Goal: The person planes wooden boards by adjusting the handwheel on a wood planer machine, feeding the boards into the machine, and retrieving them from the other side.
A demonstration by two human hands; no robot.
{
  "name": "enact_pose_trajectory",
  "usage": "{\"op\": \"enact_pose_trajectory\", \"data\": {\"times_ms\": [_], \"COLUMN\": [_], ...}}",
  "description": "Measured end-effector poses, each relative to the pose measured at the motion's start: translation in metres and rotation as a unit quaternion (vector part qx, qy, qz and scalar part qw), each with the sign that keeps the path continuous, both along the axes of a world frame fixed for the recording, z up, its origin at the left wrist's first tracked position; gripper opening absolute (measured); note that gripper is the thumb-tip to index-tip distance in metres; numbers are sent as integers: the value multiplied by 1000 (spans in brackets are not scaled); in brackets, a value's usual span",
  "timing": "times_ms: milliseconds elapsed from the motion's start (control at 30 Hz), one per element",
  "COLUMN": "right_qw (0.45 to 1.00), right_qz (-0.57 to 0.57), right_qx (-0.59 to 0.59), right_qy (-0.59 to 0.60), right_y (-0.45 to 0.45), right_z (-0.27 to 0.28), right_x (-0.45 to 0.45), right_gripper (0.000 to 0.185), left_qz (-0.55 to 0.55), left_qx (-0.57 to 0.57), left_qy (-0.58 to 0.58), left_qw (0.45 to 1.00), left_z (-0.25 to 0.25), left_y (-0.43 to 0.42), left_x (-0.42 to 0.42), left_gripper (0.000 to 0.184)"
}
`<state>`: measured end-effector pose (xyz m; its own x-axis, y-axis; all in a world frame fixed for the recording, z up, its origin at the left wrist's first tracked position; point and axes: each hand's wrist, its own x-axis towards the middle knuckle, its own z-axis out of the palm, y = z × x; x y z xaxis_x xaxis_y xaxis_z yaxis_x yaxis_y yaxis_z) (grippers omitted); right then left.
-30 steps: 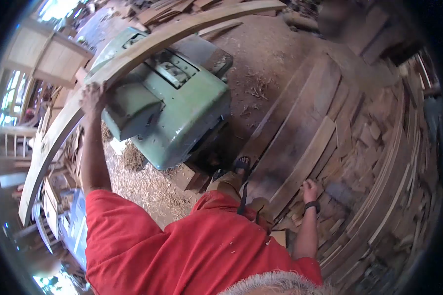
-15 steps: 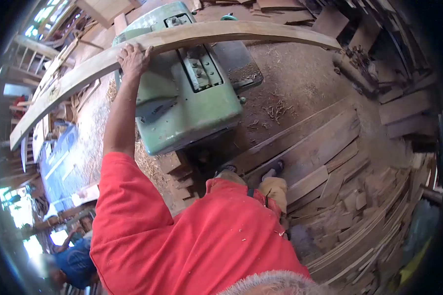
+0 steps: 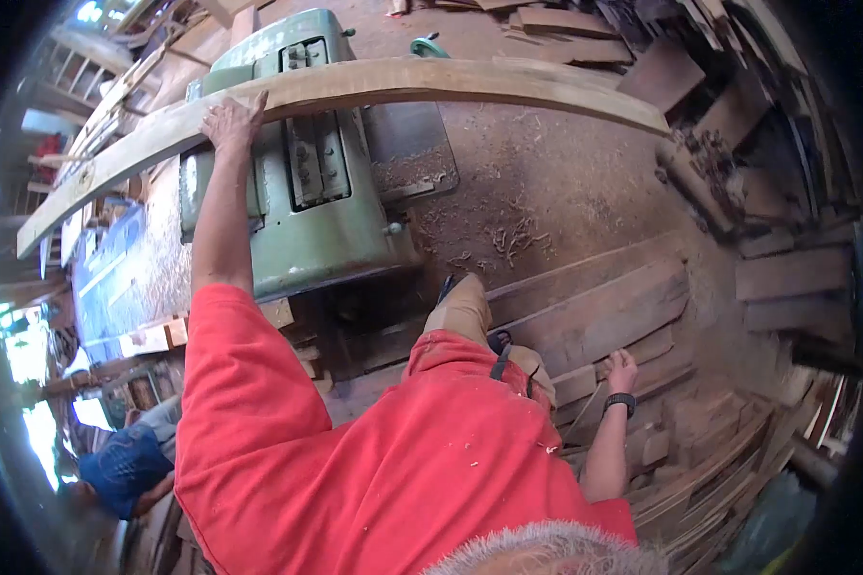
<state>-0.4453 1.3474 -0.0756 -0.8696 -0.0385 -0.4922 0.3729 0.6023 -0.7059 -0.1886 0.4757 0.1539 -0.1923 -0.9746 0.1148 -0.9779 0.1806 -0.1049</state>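
A long pale wooden plank (image 3: 384, 84) stretches across the upper part of the head view, over a green woodworking machine (image 3: 331, 240). My left hand (image 3: 232, 125) is on the plank left of the machine's middle, with its fingers over the upper edge and the arm outstretched. What the fingertips do behind that edge is hidden. Down at the right, my right hand (image 3: 620, 370), with a dark band on its wrist, hangs apart from the plank. Its fingers are loosely bent, and nothing shows in them.
Stacked boards (image 3: 604, 292) lie on the floor beside my legs, and more wood pieces (image 3: 791, 273) are piled at the right. Shavings (image 3: 513, 240) litter the ground. A green handwheel (image 3: 430, 46) is behind the plank. Another person in blue (image 3: 129, 470) is at lower left.
My right hand has come into view at the right. The plank's right end sits slightly lower, with my left hand still on it. The machine appears further left, and one leg has come forward.
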Motion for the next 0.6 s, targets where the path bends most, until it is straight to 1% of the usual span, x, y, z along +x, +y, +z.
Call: {"op": "enact_pose_trajectory", "data": {"times_ms": [33,67,133,167,200,233,267,300,367,433,500,567,600], "right_qw": [998,999,991,983,972,971,953,931,906,887,843,813,797], "right_qz": [-53,-42,43,66,88,98,134,173,191,245,349,398,437], "right_qx": [-28,-28,-83,-128,-175,-175,-195,-211,-272,-307,-284,-327,-300], "right_qy": [14,17,92,110,127,130,187,241,263,245,295,273,289], "right_y": [-35,-63,-119,-156,-196,-233,-274,-316,-400,-478,-546,-608,-635], "right_z": [23,29,34,45,57,63,68,74,88,116,140,134,136], "right_x": [-25,-50,-97,-116,-133,-152,-174,-196,-232,-252,-268,-290,-296], "right_gripper": [33,33,36,36,35,35,34,34,33,32,30,28,28], "left_qz": [24,35,95,106,115,90,69,69,85,86,99,111,104], "left_qx": [-13,-12,-41,-26,-23,-60,-99,-127,-122,-144,-127,-112,-117], "left_qy": [-2,1,-38,-30,-27,-9,11,-6,0,-5,-21,-31,-24], "left_qw": [1000,999,994,994,993,994,993,989,989,986,987,987,987], "left_z": [-6,-9,-16,-16,-26,-36,-43,-50,-43,-54,-50,-46,-47], "left_y": [-3,-4,-7,-9,-14,-21,-31,-35,-29,-32,-33,-35,-35], "left_x": [-9,-18,-40,-48,-53,-57,-59,-61,-66,-62,-63,-64,-64], "left_gripper": [98,98,98,99,99,99,98,97,97,95,94,93,91]}}
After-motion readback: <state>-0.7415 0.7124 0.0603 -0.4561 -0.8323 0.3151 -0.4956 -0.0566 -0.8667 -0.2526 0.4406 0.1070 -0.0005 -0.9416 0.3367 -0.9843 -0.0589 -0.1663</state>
